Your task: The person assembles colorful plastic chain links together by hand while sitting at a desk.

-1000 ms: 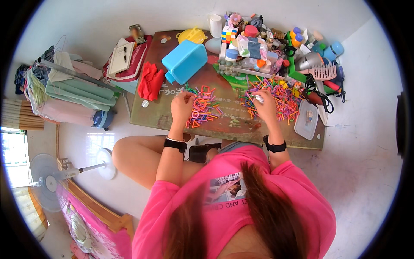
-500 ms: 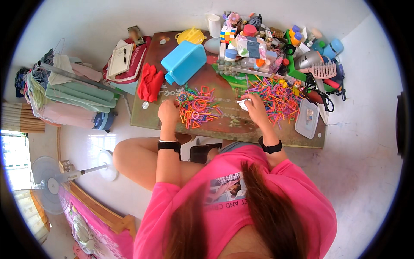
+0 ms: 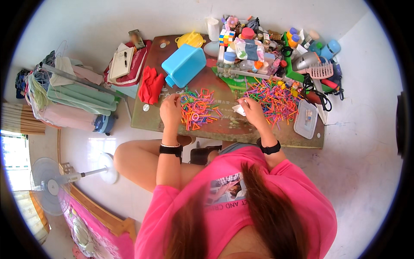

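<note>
Two heaps of thin coloured pieces, left heap and right heap, on the worktop, a hand by each. Going left to right: notebook with pen on a red stack, just beside the worktop. Red cloth, maybe gloves, on the worktop's left side. Left hand at the left edge of the left heap, fingers curled; grip looks nearly closed, can't tell if it has hold of anything. Left heap: mostly short sticks plus some rings and angular outlines, lying crossed. Blue container on its far side, contents not visible. Right hand between the heaps, nearer the right one, grip pinched on a white piece, too blurred to say what. Right heap lies just beyond; clear tray to its near right, crammed storage box on its far side. Step in hand, my read: fingertip work at the left heap, right hand only holding the white piece. Next move, as judged: light pinch, one stick at a time, since crossed ones could drag neighbours; right grip would need freeing first to take sticks too.
</note>
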`<control>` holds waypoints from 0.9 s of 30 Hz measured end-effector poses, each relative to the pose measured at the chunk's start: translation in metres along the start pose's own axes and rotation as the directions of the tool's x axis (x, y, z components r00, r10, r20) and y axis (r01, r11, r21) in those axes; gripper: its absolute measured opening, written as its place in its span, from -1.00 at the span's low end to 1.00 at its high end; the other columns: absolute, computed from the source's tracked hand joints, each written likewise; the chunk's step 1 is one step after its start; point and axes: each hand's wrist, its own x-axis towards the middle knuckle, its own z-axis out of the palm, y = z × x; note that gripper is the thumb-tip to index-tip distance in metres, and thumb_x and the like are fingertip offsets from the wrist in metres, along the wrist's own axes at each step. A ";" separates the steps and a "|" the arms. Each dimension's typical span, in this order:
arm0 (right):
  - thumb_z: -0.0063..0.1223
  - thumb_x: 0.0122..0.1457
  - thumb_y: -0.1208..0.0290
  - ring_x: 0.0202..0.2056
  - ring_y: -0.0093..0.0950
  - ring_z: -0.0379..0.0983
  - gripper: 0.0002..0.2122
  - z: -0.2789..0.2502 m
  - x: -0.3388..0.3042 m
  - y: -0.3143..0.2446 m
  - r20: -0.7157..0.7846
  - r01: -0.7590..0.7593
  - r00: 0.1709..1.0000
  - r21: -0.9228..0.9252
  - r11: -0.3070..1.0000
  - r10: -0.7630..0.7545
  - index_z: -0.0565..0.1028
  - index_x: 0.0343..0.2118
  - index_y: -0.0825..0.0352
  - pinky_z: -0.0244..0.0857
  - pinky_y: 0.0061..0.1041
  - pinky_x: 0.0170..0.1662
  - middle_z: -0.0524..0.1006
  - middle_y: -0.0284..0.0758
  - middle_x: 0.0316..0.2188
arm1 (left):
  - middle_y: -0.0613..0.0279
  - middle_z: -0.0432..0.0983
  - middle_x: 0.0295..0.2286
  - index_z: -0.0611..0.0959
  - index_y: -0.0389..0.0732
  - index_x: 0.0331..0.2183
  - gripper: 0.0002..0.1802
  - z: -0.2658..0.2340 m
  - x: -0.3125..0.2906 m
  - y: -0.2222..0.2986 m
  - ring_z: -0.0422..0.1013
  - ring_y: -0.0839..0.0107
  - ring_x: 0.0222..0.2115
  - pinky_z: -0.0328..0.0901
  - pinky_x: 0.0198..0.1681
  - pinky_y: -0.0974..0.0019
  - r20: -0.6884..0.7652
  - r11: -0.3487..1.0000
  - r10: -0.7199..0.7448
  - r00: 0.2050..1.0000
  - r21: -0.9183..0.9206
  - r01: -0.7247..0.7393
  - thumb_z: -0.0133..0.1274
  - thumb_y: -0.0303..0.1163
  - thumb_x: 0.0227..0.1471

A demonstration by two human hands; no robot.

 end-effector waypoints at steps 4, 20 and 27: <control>0.02 0.17 0.34 -0.17 -0.20 0.42 -0.72 0.017 -0.003 -0.002 -0.106 0.308 0.948 0.063 0.949 -0.300 0.46 -0.10 0.35 0.28 -0.34 -0.11 0.49 -0.14 -0.25 | 0.07 0.53 -0.42 0.62 -0.26 -0.33 -0.85 0.000 -0.005 0.030 0.48 0.11 -0.44 0.34 -0.38 0.17 -0.002 0.973 0.158 0.987 -0.168 -0.156 0.08 -0.43 0.01; -0.09 0.22 0.49 -0.07 -0.13 0.40 -0.64 0.020 -0.036 -0.078 -0.231 0.455 0.859 -0.062 0.888 -0.456 0.33 0.09 0.31 0.28 -0.28 -0.05 0.47 -0.12 -0.08 | 0.12 0.51 -0.53 0.59 -0.36 -0.34 -0.87 -0.003 -0.037 0.087 0.43 0.37 -0.56 0.28 -0.48 0.34 0.240 0.890 0.278 0.930 -0.429 -0.155 0.04 -0.49 0.06; -0.17 0.20 0.59 0.00 -0.09 0.33 -0.60 0.045 -0.047 -0.086 -0.134 0.696 0.708 -0.037 0.717 -0.693 0.29 0.13 0.35 0.23 -0.26 0.03 0.39 -0.06 0.01 | 0.17 0.51 -0.54 0.59 -0.33 -0.31 -0.86 0.010 -0.041 0.095 0.41 0.42 -0.59 0.27 -0.51 0.34 0.288 0.800 0.172 0.942 -0.599 0.037 0.04 -0.47 0.06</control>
